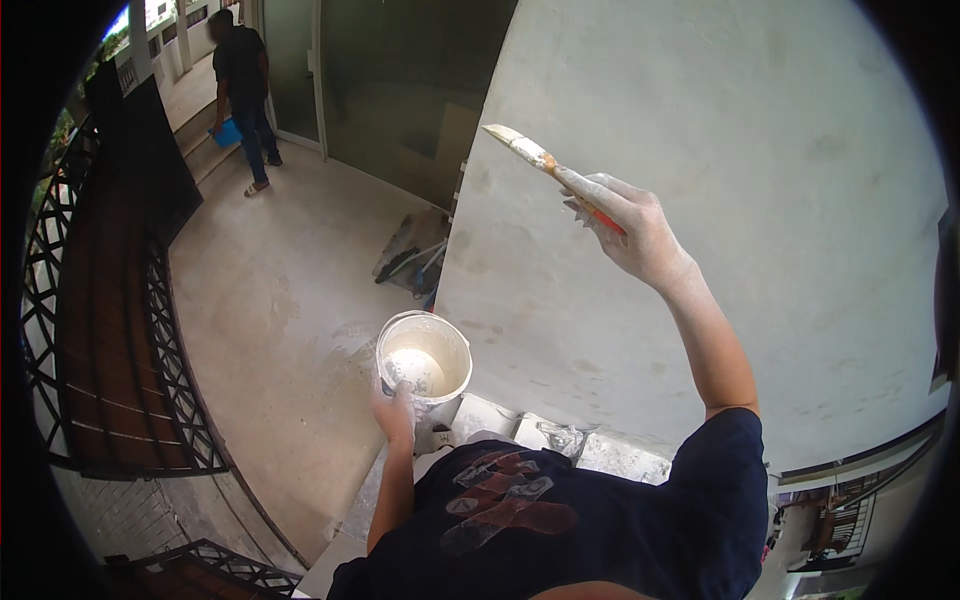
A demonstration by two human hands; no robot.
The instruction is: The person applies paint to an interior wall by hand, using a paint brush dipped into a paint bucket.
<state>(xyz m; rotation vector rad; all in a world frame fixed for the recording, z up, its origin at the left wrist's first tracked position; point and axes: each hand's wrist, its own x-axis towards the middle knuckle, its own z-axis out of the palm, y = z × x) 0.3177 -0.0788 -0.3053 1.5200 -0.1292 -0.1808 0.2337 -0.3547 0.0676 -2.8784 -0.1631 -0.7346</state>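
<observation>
My left hand [393,412] grips the near rim of a white plastic bucket [460,350], with the thumb over the edge. A shallow layer of whitish paint or plaster lies at its bottom. My right hand [635,228], coated in white, is closed round the orange-red handle of a paintbrush [520,148]. The brush points up and to the left, its bristles caked white. Its tip is over the wall's left edge in this view; whether it touches cannot be told. The pale grey wall [700,110] fills the right side, with darker patches low down.
White-spattered blocks or steps [620,458] lie along the wall's foot. A pile of tools or boards [415,250] rests on the floor near the dark glass panel [400,90]. A person [240,80] stands far left with something blue. A metal railing [165,330] curves along the left.
</observation>
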